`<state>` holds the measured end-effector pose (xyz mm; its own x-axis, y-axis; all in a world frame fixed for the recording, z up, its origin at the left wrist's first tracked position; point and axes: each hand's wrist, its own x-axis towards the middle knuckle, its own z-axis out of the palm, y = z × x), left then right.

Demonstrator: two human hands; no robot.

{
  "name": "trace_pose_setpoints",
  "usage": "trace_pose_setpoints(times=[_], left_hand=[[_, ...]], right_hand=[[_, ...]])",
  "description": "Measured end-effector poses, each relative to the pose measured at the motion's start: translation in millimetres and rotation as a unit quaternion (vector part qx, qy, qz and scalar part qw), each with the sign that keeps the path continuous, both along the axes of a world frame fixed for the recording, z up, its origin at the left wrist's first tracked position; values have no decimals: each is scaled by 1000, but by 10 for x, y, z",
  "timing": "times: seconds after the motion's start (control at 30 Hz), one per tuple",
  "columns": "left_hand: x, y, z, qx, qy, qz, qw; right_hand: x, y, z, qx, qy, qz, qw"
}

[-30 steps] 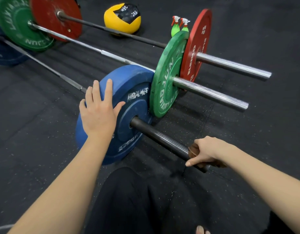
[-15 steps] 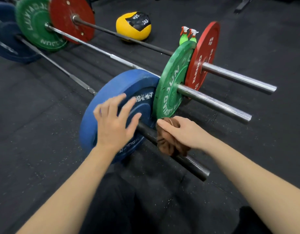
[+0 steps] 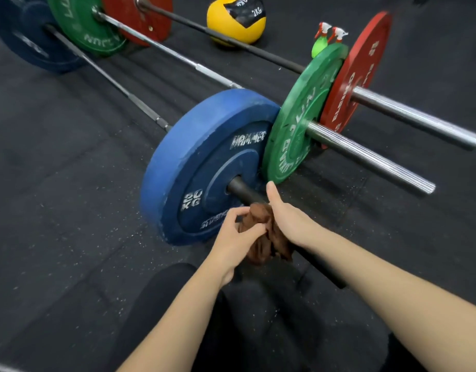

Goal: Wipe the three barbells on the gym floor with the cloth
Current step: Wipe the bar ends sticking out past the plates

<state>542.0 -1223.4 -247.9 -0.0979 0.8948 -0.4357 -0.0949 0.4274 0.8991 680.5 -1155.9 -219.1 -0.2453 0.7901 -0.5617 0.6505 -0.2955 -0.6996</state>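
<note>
Both hands now meet on the cloth (image 3: 261, 237). Left hand (image 3: 233, 237) has left the blue plate (image 3: 204, 162) and pinches a fold. Right hand (image 3: 288, 221) grips the cloth around the nearest barbell (image 3: 241, 190) sleeve, thumb toward 12 o'clock, fingers hidden beneath. Two spray bottles (image 3: 321, 41) at 1 o'clock, half hidden by the green plate (image 3: 298, 124).

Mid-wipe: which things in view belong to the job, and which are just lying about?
Job: brown cloth, held by left hand and right hand; blue-plate barbell; green-plate barbell; red-plate barbell.
Lying about: yellow medicine ball; two spray bottles.
</note>
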Motion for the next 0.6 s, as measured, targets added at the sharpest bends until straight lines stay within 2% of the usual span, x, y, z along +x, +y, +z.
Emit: trace_pose_setpoints(times=[0.03, 0.07, 0.13, 0.2, 0.27, 0.3, 0.4, 0.53, 0.6], left_hand=[[49, 5, -31, -28, -7, 15, 999], [76, 12, -64, -44, -2, 39, 998], [42, 65, -131, -55, 3, 128, 990], [-64, 160, -204, -61, 18, 205, 977], [-112, 266, -248, -60, 38, 227, 971], [-101, 321, -264, -60, 49, 230, 970], [13, 496, -239, -64, 88, 259, 960], [148, 604, -237, -61, 100, 307, 944], [175, 583, -280, -45, 106, 295, 949]], right_hand=[[56, 21, -69, 67, -59, 22, 996], [163, 33, -131, 135, -88, -16, 987], [372, 76, -264, 167, -192, 24, 967], [540, 16, -445, 103, -230, -3, 968], [565, -126, -561, 70, -220, -37, 972], [556, -176, -570, 66, -237, -7, 969], [521, -202, -573, 134, -282, 25, 950], [531, -172, -586, 124, -301, 38, 945], [529, -162, -609, 126, -319, 39, 939]])
